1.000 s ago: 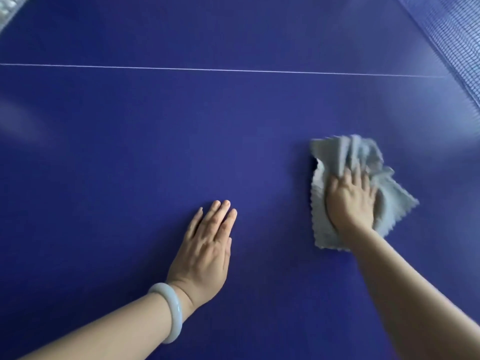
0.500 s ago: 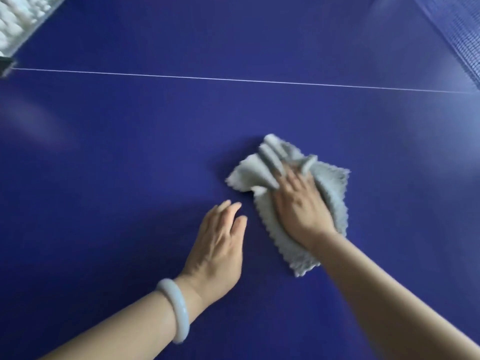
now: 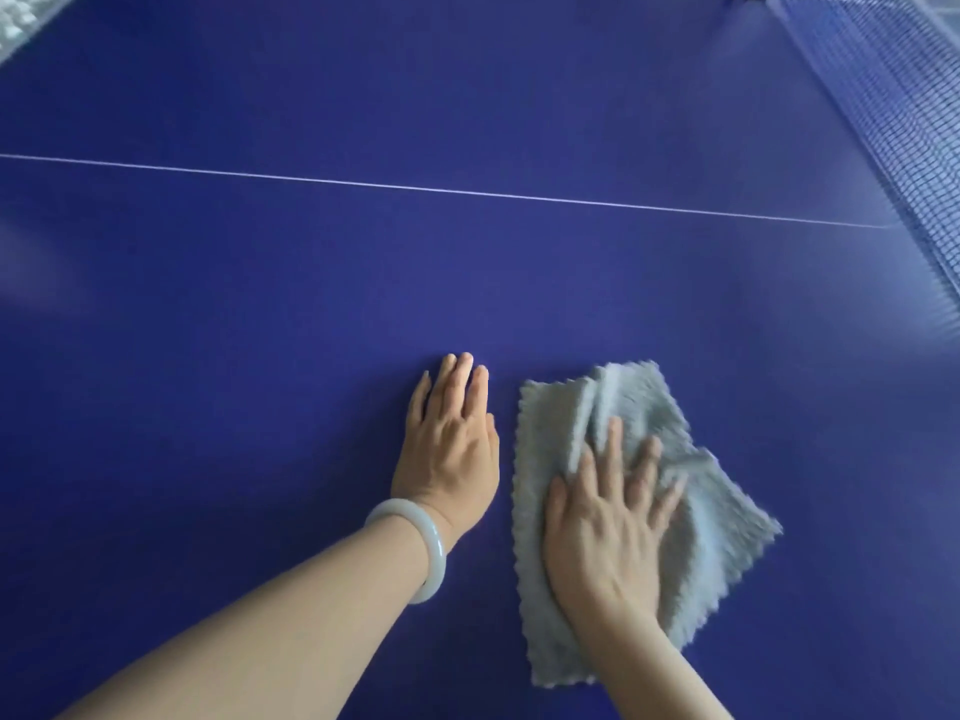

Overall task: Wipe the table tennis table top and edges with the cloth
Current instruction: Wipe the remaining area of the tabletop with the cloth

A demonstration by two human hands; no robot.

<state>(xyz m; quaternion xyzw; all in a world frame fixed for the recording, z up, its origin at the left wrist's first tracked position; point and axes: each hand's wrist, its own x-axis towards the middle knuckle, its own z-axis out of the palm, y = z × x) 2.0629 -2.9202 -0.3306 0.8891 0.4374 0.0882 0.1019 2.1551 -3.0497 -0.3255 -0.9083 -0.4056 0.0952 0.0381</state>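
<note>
Currently the right hand (image 3: pixel 605 532) is pressing palm-down on the cloth (image 3: pixel 644 407), with its fingers straight and spread. It is gripping nothing; the hand is flat and open on the fabric. The fingertips are resting on a bunched ridge of folds near the cloth's middle.

The cloth is grey with a scalloped edge. It is lying on the blue table (image 3: pixel 260 304) top, in the near part of the view, well short of the net. Its near corner is showing below the right wrist, and its far corner is reaching ahead of the fingers. Its right-hand edge is looking blurred.

The left hand (image 3: pixel 452 449) is resting flat on the bare table just beside the cloth's left edge. Its fingers are straight and held together, open and holding nothing. A narrow strip of blue is showing between this hand and the cloth, so they are not touching. A pale bracelet (image 3: pixel 426 548) is sitting on the left wrist.

Farther out, a thin white line (image 3: pixel 415 188) is running across the table from left to right, well beyond both hands. The net (image 3: pixel 893 111) is standing along the upper right. Something white is showing at the top left corner, too blurred to identify.
</note>
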